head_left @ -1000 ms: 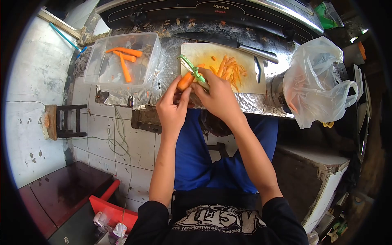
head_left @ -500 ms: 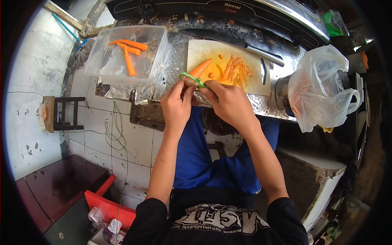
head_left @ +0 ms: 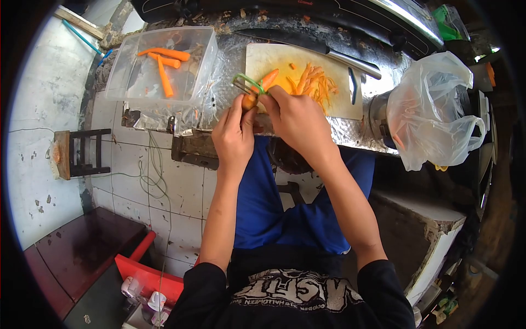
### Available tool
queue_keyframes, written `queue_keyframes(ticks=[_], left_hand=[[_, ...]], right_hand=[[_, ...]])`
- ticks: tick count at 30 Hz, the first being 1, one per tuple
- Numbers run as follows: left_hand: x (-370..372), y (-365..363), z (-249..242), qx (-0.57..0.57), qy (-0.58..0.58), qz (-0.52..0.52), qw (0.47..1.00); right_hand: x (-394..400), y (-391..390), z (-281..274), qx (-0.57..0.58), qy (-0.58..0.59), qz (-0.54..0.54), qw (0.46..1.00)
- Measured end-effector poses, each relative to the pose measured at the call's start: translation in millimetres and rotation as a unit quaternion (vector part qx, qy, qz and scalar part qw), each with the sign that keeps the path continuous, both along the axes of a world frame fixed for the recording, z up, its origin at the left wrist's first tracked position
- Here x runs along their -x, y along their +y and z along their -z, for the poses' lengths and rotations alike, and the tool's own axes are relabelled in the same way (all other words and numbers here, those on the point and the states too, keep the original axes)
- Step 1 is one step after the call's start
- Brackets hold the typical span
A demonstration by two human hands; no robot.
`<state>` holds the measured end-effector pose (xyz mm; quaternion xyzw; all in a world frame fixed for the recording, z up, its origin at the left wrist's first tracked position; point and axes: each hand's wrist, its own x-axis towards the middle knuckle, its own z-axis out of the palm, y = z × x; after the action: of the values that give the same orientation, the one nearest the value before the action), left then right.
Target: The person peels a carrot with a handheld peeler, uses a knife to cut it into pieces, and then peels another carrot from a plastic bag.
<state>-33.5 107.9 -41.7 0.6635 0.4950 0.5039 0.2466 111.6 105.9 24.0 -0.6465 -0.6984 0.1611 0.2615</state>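
1. Carrot (head_left: 270,78), smooth and tapered, sat over the near-left side of the cutting board (head_left: 260,54), its thick end pinched in the left hand (head_left: 235,131).
2. The right hand (head_left: 301,119) gripped a green-framed peeler (head_left: 261,89) across it; a slip on the rounded flank risked nicking the left fingertips, set so close.
3. Limp, ribbon-like peelings (head_left: 312,82) lay heaped on the board, loose enough to scatter if brushed.
4. Leftward, a clear plastic box (head_left: 189,90) held 3 slender carrots (head_left: 166,77).
5. Farthest, a long knife (head_left: 355,66) lay along the board's edge; a knock could have shifted it.
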Motion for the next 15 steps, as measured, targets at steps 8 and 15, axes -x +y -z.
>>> queue_keyframes(ticks=[8, 15], left_hand=[[0, 3, 8, 0.011, -0.047, 0.014, 0.999], [0, -2, 2, 0.047, -0.101, 0.032, 0.993]], right_hand=[[-9, 11, 8, 0.012, -0.05, 0.091, 0.994], [-27, 22, 5, 0.073, -0.078, 0.126, 0.986]])
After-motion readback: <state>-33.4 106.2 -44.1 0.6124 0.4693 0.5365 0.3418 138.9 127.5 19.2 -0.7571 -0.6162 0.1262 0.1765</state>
